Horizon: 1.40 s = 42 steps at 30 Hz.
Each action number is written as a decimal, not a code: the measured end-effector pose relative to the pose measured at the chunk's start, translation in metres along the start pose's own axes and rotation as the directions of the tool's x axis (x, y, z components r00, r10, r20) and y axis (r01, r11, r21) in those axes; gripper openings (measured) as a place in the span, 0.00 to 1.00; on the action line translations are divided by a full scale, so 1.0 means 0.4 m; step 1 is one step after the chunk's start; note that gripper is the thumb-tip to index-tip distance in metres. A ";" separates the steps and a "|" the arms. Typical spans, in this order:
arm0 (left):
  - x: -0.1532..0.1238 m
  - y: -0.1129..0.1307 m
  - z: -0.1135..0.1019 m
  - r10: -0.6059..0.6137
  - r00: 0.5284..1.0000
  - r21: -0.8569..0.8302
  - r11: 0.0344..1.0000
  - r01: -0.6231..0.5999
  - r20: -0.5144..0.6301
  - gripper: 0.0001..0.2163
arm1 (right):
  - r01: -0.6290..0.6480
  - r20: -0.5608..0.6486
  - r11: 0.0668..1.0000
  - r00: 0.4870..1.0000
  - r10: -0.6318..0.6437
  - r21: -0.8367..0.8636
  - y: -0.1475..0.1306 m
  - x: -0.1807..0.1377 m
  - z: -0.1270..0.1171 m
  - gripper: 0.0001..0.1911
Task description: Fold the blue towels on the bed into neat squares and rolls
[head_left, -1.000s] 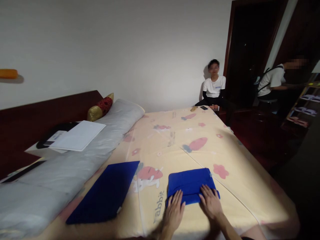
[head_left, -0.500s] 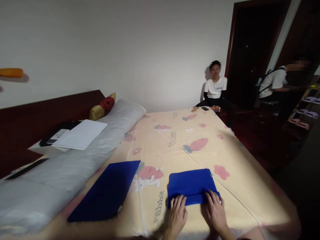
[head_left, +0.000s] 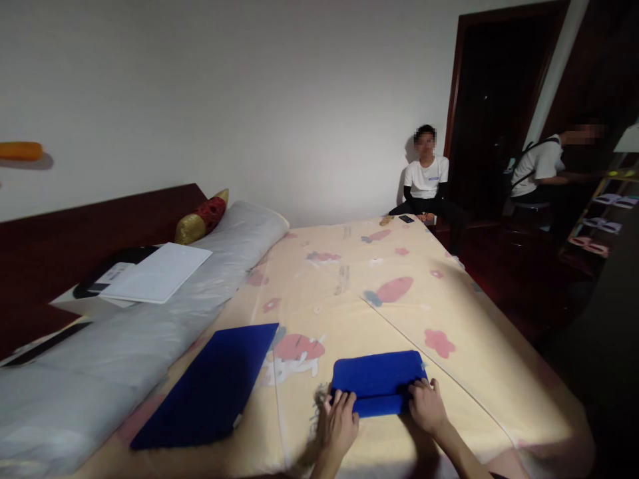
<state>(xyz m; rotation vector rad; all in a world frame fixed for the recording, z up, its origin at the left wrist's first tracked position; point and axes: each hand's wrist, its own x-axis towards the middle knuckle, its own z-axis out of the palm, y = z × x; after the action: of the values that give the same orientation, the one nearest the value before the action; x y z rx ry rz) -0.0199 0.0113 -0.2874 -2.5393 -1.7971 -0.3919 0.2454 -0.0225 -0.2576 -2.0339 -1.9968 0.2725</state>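
A piece of blue cloth [head_left: 377, 374] lies in front of me, with a strip along its near edge folded or rolled over onto the rest. My left hand [head_left: 341, 420] has its bent fingers at the strip's left end. At the right end, my right hand [head_left: 427, 404] grips the cloth with curled fingers; its fingertips are partly hidden. A small pale tag sticks out near the cloth's far right corner. To the left, a second, darker blue piece [head_left: 210, 386] lies flat on the bed, with a pale tag by its near right corner.
The bed's cream sheet [head_left: 359, 326] has pink and rabbit prints. A long grey pillow [head_left: 200, 313] runs along the headboard, with a white flat board [head_left: 160, 273] on it. A person [head_left: 426, 178] sits beyond the bed near a phone [head_left: 406, 218]; another sits farther right.
The folded strip has moved away from me, and less of the blue cloth beyond it shows. My left hand has shifted left to the end, and the right hand's fingers have curled in.
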 end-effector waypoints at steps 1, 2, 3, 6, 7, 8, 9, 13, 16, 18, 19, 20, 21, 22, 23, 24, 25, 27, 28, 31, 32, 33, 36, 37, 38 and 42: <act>0.002 0.012 -0.004 -0.029 1.000 0.006 1.000 0.029 0.009 0.20 | -0.018 -0.006 1.000 1.000 0.018 -0.008 -0.012 -0.002 0.004 0.19; 0.004 0.028 -0.007 -0.037 0.999 0.010 0.999 0.037 0.016 0.20 | -0.030 -0.013 1.000 0.999 0.030 -0.009 -0.027 -0.005 0.011 0.21; 0.006 0.047 -0.006 -0.016 1.000 0.004 1.000 0.016 0.027 0.21 | -0.025 -0.019 1.000 1.000 0.025 0.004 -0.045 -0.010 0.019 0.22; 0.010 0.107 0.003 0.139 0.988 -0.062 0.989 -0.134 0.068 0.24 | 0.118 -0.005 0.987 0.993 -0.118 0.111 -0.101 -0.023 0.048 0.24; 0.010 0.120 0.006 0.189 0.979 -0.084 0.980 -0.183 0.073 0.24 | 0.176 0.002 0.974 0.984 -0.178 0.145 -0.114 -0.026 0.058 0.24; 0.010 0.126 0.008 0.230 0.971 -0.098 0.970 -0.223 0.070 0.24 | 0.223 0.007 0.961 0.974 -0.227 0.164 -0.121 -0.028 0.066 0.24; 0.009 0.124 0.009 0.262 0.963 -0.100 0.962 -0.256 0.060 0.23 | 0.250 0.009 0.954 0.967 -0.255 0.164 -0.121 -0.029 0.073 0.25; -0.002 0.039 0.000 0.288 0.958 -0.033 0.957 -0.288 -0.009 0.21 | 0.158 -0.055 0.984 0.987 -0.153 0.084 -0.038 -0.030 0.083 0.25; -0.022 -0.043 0.002 0.188 0.977 0.050 0.982 -0.184 -0.098 0.19 | 0.000 -0.125 1.000 0.992 0.002 0.017 0.053 -0.035 0.079 0.25; -0.033 -0.063 0.012 0.114 0.980 0.090 0.991 -0.100 -0.162 0.18 | -0.057 -0.153 0.998 0.987 0.053 -0.019 0.082 -0.040 0.076 0.25; -0.037 -0.059 0.019 0.079 0.978 0.101 0.993 -0.061 -0.191 0.18 | -0.075 -0.163 0.997 0.984 0.069 -0.033 0.081 -0.041 0.075 0.24; -0.038 -0.045 0.025 0.059 0.976 0.103 0.994 -0.038 -0.208 0.18 | -0.090 -0.172 0.995 0.982 0.082 -0.042 0.069 -0.041 0.075 0.23; -0.036 -0.023 0.030 0.063 0.976 0.096 0.994 -0.044 -0.210 0.18 | -0.092 -0.175 0.995 0.981 0.083 -0.042 0.048 -0.039 0.074 0.23; -0.032 0.004 0.034 0.093 0.977 0.080 0.994 -0.079 -0.193 0.19 | -0.067 -0.166 0.997 0.984 0.061 -0.032 0.021 -0.037 0.075 0.23; -0.025 0.033 0.037 0.143 0.976 0.058 0.989 -0.135 -0.163 0.19 | -0.013 -0.144 1.000 0.990 0.011 -0.012 -0.010 -0.033 0.075 0.23; -0.017 0.060 0.037 0.196 0.972 0.031 0.981 -0.194 -0.126 0.19 | 0.062 -0.111 0.998 0.992 -0.060 0.017 -0.041 -0.028 0.077 0.24; -0.009 0.082 0.036 0.241 0.966 0.004 0.970 -0.242 -0.091 0.20 | 0.141 -0.074 0.989 0.988 -0.137 0.052 -0.070 -0.024 0.078 0.24; 0.008 0.101 0.028 0.305 0.952 -0.028 0.952 -0.306 -0.035 0.20 | 0.245 -0.011 0.963 0.969 -0.245 0.110 -0.105 -0.016 0.081 0.25; 0.013 0.095 0.022 0.321 0.947 -0.031 0.946 -0.321 -0.019 0.20 | 0.248 0.006 0.961 0.968 -0.251 0.123 -0.108 -0.013 0.082 0.25; 0.010 0.021 0.003 0.274 0.961 0.011 0.962 -0.274 -0.028 0.20 | 0.122 -0.017 0.988 0.992 -0.121 0.097 -0.056 -0.014 0.079 0.26; 0.002 -0.013 -0.002 0.223 0.974 0.033 0.975 -0.221 -0.045 0.20 | 0.074 -0.043 0.994 0.997 -0.071 0.077 -0.026 -0.017 0.077 0.26; -0.007 -0.047 -0.005 0.164 0.984 0.053 0.986 -0.161 -0.067 0.19 | 0.036 -0.072 0.998 0.997 -0.032 0.056 0.004 -0.021 0.075 0.26; -0.034 -0.109 -0.005 0.044 0.991 0.091 0.995 -0.033 -0.128 0.18 | -0.037 -0.138 0.999 0.990 0.036 -0.002 0.062 -0.032 0.072 0.25; -0.039 -0.111 -0.002 0.015 0.988 0.097 0.995 0.000 -0.153 0.18 | -0.067 -0.150 0.998 0.987 0.064 -0.018 0.062 -0.035 0.072 0.25; -0.041 -0.102 0.000 -0.006 0.984 0.098 0.995 0.023 -0.176 0.18 | -0.090 -0.158 0.996 0.984 0.084 -0.028 0.051 -0.036 0.073 0.25; -0.018 0.005 0.007 0.137 0.983 0.016 0.991 -0.136 -0.121 0.21 | 0.058 -0.121 0.998 0.991 -0.055 0.016 -0.056 -0.027 0.086 0.24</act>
<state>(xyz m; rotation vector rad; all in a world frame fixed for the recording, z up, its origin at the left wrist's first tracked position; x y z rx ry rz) -0.0199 0.0044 -0.2913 -2.5523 -1.5701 -0.5227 0.2129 -0.0309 -0.2833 -1.9300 -1.9664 0.1528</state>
